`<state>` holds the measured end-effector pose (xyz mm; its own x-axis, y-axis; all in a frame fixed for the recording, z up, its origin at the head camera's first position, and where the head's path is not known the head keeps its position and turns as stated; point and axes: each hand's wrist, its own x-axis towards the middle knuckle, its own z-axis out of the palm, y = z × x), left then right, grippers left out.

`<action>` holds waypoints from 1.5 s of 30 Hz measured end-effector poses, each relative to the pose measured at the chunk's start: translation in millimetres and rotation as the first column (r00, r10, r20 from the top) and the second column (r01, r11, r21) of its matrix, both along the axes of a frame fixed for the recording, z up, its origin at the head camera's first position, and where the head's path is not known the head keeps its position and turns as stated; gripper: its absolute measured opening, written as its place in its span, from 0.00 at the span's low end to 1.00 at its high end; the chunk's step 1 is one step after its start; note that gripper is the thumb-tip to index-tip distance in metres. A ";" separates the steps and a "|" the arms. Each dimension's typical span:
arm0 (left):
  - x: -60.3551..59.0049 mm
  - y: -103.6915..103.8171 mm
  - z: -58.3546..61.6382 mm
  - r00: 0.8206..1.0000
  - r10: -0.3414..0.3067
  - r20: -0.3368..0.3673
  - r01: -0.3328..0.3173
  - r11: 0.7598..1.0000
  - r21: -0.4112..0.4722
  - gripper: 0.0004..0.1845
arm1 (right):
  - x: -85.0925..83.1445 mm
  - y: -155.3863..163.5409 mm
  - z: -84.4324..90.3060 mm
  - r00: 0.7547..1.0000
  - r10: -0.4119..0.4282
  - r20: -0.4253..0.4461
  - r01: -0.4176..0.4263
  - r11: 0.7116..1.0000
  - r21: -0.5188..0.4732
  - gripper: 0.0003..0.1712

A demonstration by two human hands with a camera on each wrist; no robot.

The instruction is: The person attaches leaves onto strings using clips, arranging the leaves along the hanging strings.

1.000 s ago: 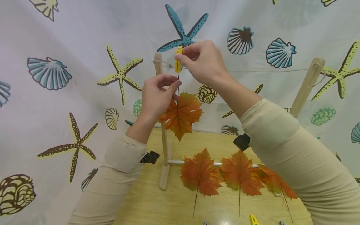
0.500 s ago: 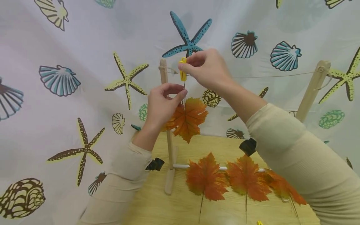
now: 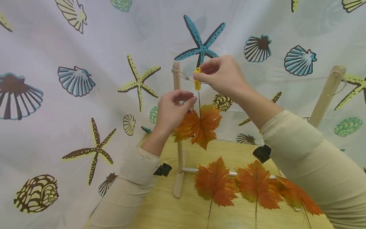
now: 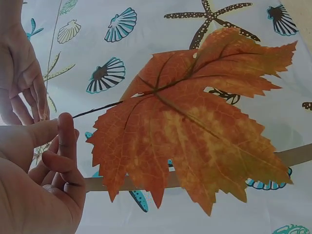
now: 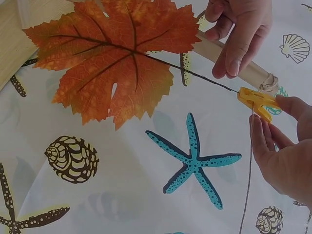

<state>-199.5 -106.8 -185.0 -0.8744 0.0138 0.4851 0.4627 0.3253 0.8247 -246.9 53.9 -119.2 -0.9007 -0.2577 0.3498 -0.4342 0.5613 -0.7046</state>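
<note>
My right hand (image 3: 227,78) pinches a yellow clothespin (image 3: 197,82) between thumb and fingers, up at a thin string (image 3: 274,81). The clothespin's nose meets the dark stem (image 5: 195,74) of an orange artificial maple leaf (image 5: 112,53), which hangs below it in the head view. My left hand (image 3: 172,111) is just left of that stem, its fingers loosely bent and its thumb tip close to the stem. In the right wrist view the stem passes in front of the left fingers, a little apart from them.
Two wooden posts (image 3: 326,98) hold the string, joined low down by a white rod (image 3: 190,170). Several more orange leaves (image 3: 217,181) lie on the wooden table (image 3: 160,203). Behind hangs a white cloth (image 3: 94,38) printed with shells and starfish.
The left fingers have come away from the leaf's stem, which they held earlier. The right hand keeps its pinch on the clothespin. The head view has shifted, so the scene sits farther right.
</note>
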 end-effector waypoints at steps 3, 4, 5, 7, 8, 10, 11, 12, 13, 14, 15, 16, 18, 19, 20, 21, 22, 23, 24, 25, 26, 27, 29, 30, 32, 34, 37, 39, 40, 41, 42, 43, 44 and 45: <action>0.3 -1.0 -0.5 1.000 -0.005 0.011 0.005 1.000 -0.004 0.12 | 1.0 -0.4 -0.4 1.000 0.005 0.008 -0.005 1.000 0.010 0.24; 0.6 -1.3 -0.5 1.000 -0.005 0.014 0.005 1.000 -0.006 0.12 | 1.6 -0.6 -0.5 1.000 0.008 0.015 -0.008 1.000 0.013 0.24; 1.1 -1.6 -0.6 1.000 -0.004 0.023 0.004 1.000 -0.006 0.12 | 2.4 -0.6 -0.7 1.000 0.013 0.020 -0.013 1.000 0.014 0.25; 2.1 -2.4 -0.8 0.999 0.000 0.036 0.000 1.000 -0.006 0.12 | 4.1 -0.5 -1.5 0.999 0.024 0.027 -0.025 1.000 0.014 0.25; 2.6 -2.9 -1.0 0.999 0.003 0.042 -0.002 1.000 -0.006 0.12 | 5.1 -0.3 -2.1 0.999 0.029 0.031 -0.029 0.999 0.013 0.25; 3.6 -3.6 -1.2 0.999 0.004 0.051 -0.003 1.000 -0.003 0.12 | 6.7 0.5 -3.6 0.999 0.036 0.034 -0.037 0.999 0.014 0.25; 3.1 -4.4 -2.0 0.999 0.000 0.053 0.000 1.000 0.000 0.13 | 7.4 1.2 -4.4 0.999 0.038 0.035 -0.039 0.999 0.013 0.26; 3.4 -4.6 -2.2 0.999 -0.002 0.050 0.002 1.000 0.001 0.13 | 7.9 2.0 -5.2 0.999 0.041 0.036 -0.041 0.999 0.007 0.26; 3.8 -4.7 -2.4 0.999 0.002 0.051 -0.002 1.000 0.000 0.13 | 8.5 2.9 -6.0 0.998 0.045 0.038 -0.045 0.999 -0.002 0.26; 4.2 -5.0 -2.7 0.999 0.005 0.051 -0.005 1.000 -0.003 0.13 | 9.0 3.8 -6.6 0.998 0.048 0.041 -0.047 0.999 -0.008 0.26; 4.4 -5.2 -2.8 0.999 0.006 0.053 -0.006 1.000 -0.003 0.13 | 9.4 5.0 -7.2 0.998 0.052 0.041 -0.052 0.999 -0.016 0.26; 4.5 -5.4 -3.3 0.998 0.011 0.054 -0.010 1.000 -0.006 0.13 | 9.7 6.1 -7.9 0.998 0.058 0.040 -0.057 0.998 -0.022 0.26; 5.7 -5.5 -3.5 0.998 0.024 0.060 -0.023 1.000 -0.017 0.13 | 10.2 8.3 -9.8 0.997 0.064 0.033 -0.063 0.998 -0.023 0.26; 5.8 -5.9 -3.8 0.998 0.025 0.065 -0.024 0.999 -0.022 0.13 | 10.6 9.3 -10.6 0.997 0.069 0.028 -0.068 0.997 -0.022 0.25; 4.9 -6.9 -4.6 0.998 0.021 0.067 -0.019 0.999 -0.028 0.13 | 11.0 10.3 -11.5 0.997 0.073 0.023 -0.073 0.997 -0.022 0.25; 4.9 -7.4 -4.9 0.997 0.018 0.070 -0.016 0.999 -0.028 0.13 | 11.4 11.2 -12.5 0.997 0.079 0.019 -0.079 0.997 -0.021 0.24; 4.9 -8.0 -5.5 0.997 0.014 0.072 -0.012 0.999 -0.032 0.13 | 11.9 12.2 -13.5 0.996 0.087 0.015 -0.087 0.996 -0.018 0.24; 4.7 -8.7 -6.2 0.997 0.004 0.076 -0.002 1.000 -0.028 0.14 | 12.6 13.1 -14.4 0.995 0.095 0.010 -0.094 0.995 -0.016 0.24; 4.3 -9.4 -7.2 0.997 -0.007 0.080 0.009 1.000 -0.024 0.13 | 13.5 14.1 -15.3 0.994 0.109 0.004 -0.109 0.994 -0.021 0.23; 3.7 -10.4 -8.5 0.997 -0.015 0.081 0.017 1.000 -0.025 0.13 | 14.2 15.3 -16.3 0.992 0.125 -0.003 -0.125 0.992 -0.024 0.23; 2.2 -11.6 -10.5 0.996 -0.028 0.083 0.030 0.999 -0.022 0.13 | 14.7 16.5 -17.4 0.990 0.139 -0.011 -0.139 0.990 -0.023 0.22; -0.4 -13.0 -13.7 0.996 -0.037 0.083 0.039 0.999 -0.019 0.13 | 15.3 17.8 -18.6 0.988 0.153 -0.019 -0.154 0.988 -0.021 0.22; -8.1 -16.8 -21.8 0.994 -0.057 0.094 0.059 0.998 -0.014 0.14 | 15.9 20.9 -21.5 0.983 0.180 -0.028 -0.180 0.984 -0.011 0.22; -11.8 -18.7 -25.9 0.993 -0.061 0.096 0.063 0.998 -0.019 0.14 | 16.4 22.5 -23.4 0.981 0.193 -0.032 -0.193 0.981 -0.007 0.22; -19.1 -22.6 -33.0 0.992 -0.076 0.096 0.079 0.997 -0.021 0.14 | 17.1 25.2 -26.9 0.978 0.207 -0.035 -0.207 0.978 0.004 0.22; -21.9 -25.3 -37.4 0.993 -0.076 0.093 0.080 0.996 -0.042 0.15 | 18.8 27.2 -31.3 0.976 0.216 -0.032 -0.216 0.976 0.010 0.22; -20.0 -27.6 -40.4 0.995 -0.077 0.067 0.083 0.992 -0.090 0.15 | 22.6 29.1 -39.1 0.974 0.224 -0.031 -0.223 0.975 0.011 0.22; -17.7 -28.3 -41.6 0.995 -0.074 0.060 0.081 0.989 -0.123 0.15 | 25.0 30.2 -44.2 0.974 0.226 -0.024 -0.225 0.974 0.012 0.22; -16.5 -28.4 -42.1 0.995 -0.074 0.061 0.081 0.988 -0.133 0.14 | 26.0 30.8 -46.7 0.974 0.225 -0.017 -0.224 0.974 0.013 0.22; -15.2 -28.2 -42.4 0.995 -0.078 0.064 0.086 0.987 -0.137 0.14 | 26.8 31.4 -49.0 0.975 0.224 -0.016 -0.223 0.975 0.015 0.22; -14.1 -28.2 -42.7 0.994 -0.083 0.071 0.092 0.986 -0.137 0.15 | 27.2 31.9 -51.3 0.974 0.227 -0.017 -0.226 0.974 0.015 0.22; -13.0 -28.0 -42.9 0.993 -0.089 0.077 0.099 0.986 -0.133 0.15 | 27.9 32.5 -53.4 0.974 0.227 -0.015 -0.227 0.974 0.017 0.22; -11.7 -27.9 -43.1 0.991 -0.100 0.087 0.111 0.986 -0.122 0.15 | 28.4 33.1 -55.5 0.973 0.230 -0.014 -0.230 0.973 0.019 0.21; -10.5 -27.6 -43.2 0.989 -0.114 0.093 0.124 0.986 -0.108 0.15 | 28.9 33.8 -57.5 0.972 0.236 -0.013 -0.236 0.972 0.019 0.21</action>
